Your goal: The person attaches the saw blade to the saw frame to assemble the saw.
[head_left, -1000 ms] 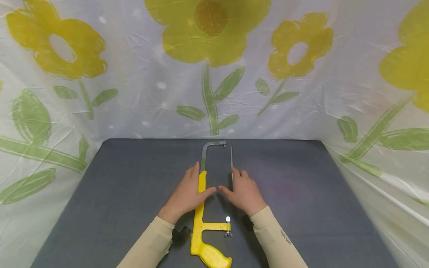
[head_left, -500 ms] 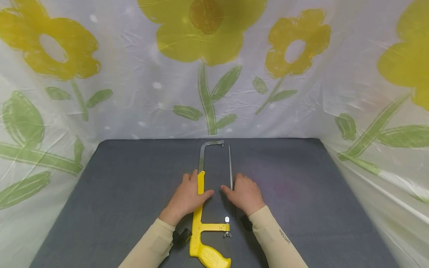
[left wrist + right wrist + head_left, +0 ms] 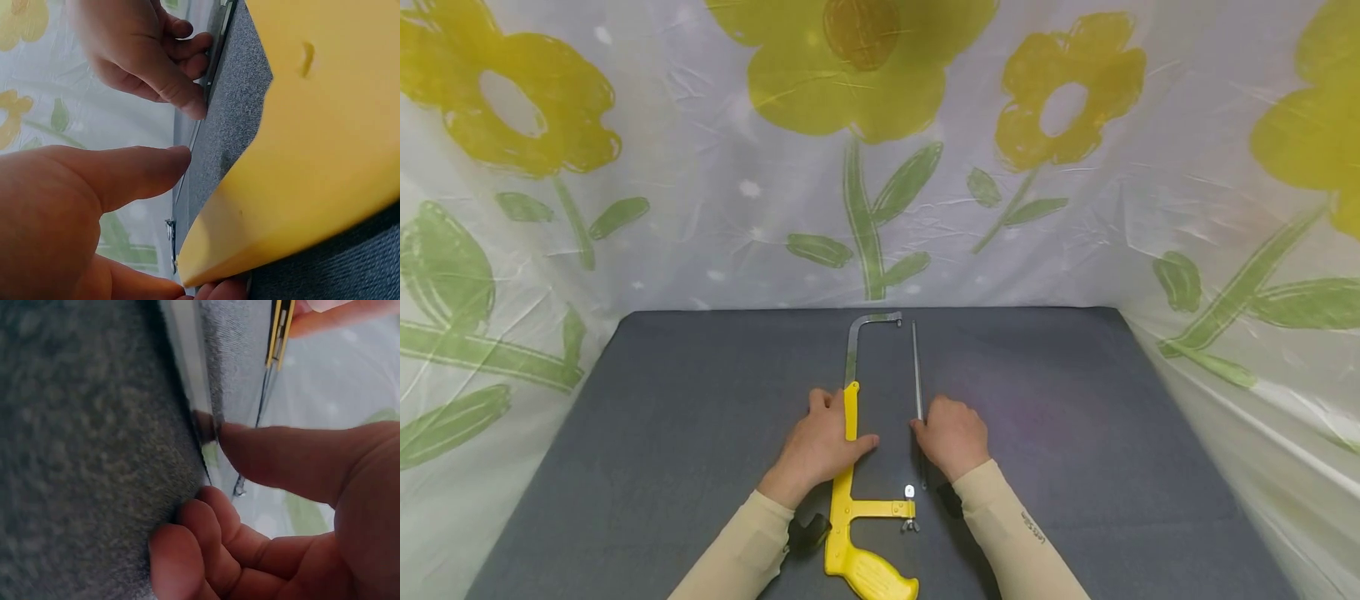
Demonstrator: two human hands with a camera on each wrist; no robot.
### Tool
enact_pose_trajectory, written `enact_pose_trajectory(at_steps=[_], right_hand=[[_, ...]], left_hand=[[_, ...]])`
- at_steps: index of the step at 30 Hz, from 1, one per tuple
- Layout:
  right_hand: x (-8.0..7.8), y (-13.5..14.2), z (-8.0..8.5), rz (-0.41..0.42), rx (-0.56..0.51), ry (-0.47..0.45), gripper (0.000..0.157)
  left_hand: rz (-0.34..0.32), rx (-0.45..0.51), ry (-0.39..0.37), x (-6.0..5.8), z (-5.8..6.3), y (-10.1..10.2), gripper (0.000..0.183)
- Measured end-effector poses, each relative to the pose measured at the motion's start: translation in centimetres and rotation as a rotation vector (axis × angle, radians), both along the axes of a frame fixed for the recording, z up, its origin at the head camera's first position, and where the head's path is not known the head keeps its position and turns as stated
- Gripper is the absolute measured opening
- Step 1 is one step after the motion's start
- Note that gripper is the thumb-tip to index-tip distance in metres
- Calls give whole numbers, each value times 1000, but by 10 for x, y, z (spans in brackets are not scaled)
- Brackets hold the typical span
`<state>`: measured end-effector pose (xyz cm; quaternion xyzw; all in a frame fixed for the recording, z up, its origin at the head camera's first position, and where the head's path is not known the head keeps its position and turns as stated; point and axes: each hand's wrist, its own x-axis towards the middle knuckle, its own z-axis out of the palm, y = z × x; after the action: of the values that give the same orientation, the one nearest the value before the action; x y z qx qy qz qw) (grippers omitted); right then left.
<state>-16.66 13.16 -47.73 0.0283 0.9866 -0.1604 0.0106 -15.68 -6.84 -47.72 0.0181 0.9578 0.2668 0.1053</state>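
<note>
A yellow hacksaw frame (image 3: 843,479) lies on the dark cloth, its grey front arm bent to the right. My left hand (image 3: 815,437) is arched over the frame, thumb straight across it, fingers at its left side. In the left wrist view a gap shows between the thumb (image 3: 140,175) and the frame (image 3: 312,137); fingertips touch its lower end. Right of the frame lies a thin hacksaw blade (image 3: 917,367). My right hand (image 3: 953,435) pinches this blade near its middle, fingers curled. In the right wrist view the thumb (image 3: 281,453) meets the blade (image 3: 190,356).
The frame's handle (image 3: 877,575) points toward me, and a wing nut (image 3: 910,525) sits on its short crossbar. Dark cloth (image 3: 700,400) covers the table. A white flower-printed curtain (image 3: 715,208) surrounds it at the back and sides.
My right fingers have curled in and the hand has drawn slightly back along the blade, its thumb now at the blade. My left fingers have bent more; the frame stays in place.
</note>
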Motion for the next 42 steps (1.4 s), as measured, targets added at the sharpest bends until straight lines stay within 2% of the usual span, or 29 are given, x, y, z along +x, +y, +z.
enact_pose_trajectory(at_steps=[9,16,24,34,39,42], right_hand=[[-2,-2,-4,-31,11,9,35],[-2,-3,-4,-72,-25,-39,40],[-2,-3,-5,-72,-72,-22,42],[-2,-3,-5,-79,-133,29,34],[-3,-3,-7,-87,-156,48,16],[-3,-1,-5,-75,-176,32,26]], left_hand=[[6,-18,11,2,0,1,99],[4,-18,13,2,-1,1,98],[1,-22,19,3,-1,1,98],[8,-35,26,2,-2,2,99],[10,-43,21,2,-2,2,97],[8,-42,19,2,-2,2,97]])
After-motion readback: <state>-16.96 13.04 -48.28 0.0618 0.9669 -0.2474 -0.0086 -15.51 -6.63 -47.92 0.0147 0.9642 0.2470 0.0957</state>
